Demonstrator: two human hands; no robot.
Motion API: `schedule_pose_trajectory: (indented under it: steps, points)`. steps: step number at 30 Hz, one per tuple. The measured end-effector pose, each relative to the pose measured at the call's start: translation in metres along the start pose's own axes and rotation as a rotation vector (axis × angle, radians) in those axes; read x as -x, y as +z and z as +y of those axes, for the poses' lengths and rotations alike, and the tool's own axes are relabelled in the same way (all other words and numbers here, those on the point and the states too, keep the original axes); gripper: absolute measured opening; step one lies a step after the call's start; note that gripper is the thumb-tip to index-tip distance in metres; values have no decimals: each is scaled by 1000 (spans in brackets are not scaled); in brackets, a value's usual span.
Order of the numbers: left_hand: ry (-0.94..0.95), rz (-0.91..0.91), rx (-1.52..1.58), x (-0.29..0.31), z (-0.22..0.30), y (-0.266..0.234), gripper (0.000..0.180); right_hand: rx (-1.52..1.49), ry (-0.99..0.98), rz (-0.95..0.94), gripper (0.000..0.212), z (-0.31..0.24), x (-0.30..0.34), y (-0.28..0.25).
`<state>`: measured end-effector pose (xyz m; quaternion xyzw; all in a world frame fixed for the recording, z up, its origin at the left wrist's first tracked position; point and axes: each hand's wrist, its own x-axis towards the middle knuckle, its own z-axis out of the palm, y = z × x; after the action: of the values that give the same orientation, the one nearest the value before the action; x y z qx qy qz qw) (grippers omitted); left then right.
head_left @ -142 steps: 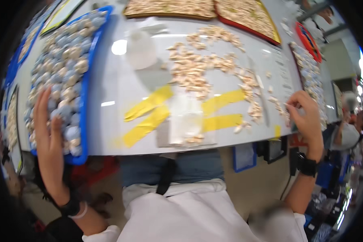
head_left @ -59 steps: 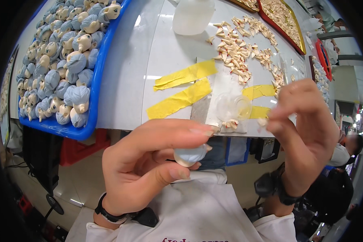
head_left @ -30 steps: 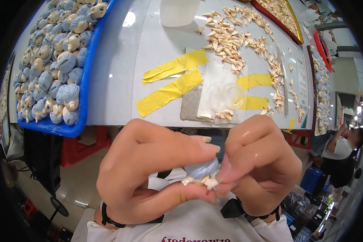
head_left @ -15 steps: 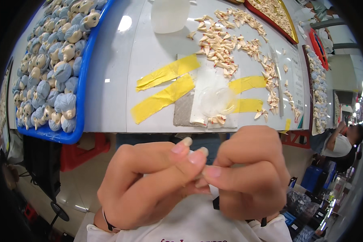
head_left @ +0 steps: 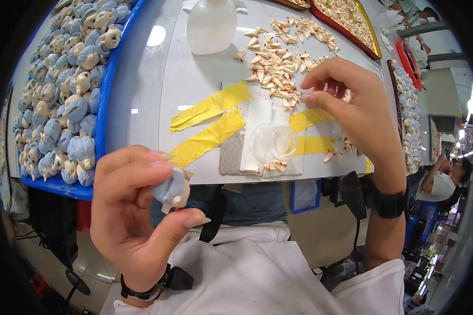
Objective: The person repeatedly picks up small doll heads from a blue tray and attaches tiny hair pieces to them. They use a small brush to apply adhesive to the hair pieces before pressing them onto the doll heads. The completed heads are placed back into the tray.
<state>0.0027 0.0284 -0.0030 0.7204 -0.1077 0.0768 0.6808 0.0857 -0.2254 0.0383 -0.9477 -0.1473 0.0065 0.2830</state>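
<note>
White worktable (head_left: 152, 79) with yellow tape strips (head_left: 210, 122), in a busy workshop

Views: one, a head-worn fisheye.
From: above, close over the person's own chest.
Facing: down and forward over the table (head_left: 147, 100) edge.
Nearness: hands close to the lens, table top farther.
Distortion: edges bend toward the rim, dark corners.
</note>
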Motion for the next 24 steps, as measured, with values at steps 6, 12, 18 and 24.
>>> schedule_pose_trajectory:
  steps: [6,12,18,24]
  points:
    - [-66,62,61,0,-3,-1,45,107,-63,-75,6,2,-12,0]
    - [-73,46,77,-2,-6,-5,43,100,32,-6,8,6,-5,-7]
    - [-79,7,53,-1,-4,-10,41,-75,79,212,11,-1,13,-24]
    - [-149,72,171,0,-1,-2,42,-641,265,238,20,-12,43,-30]
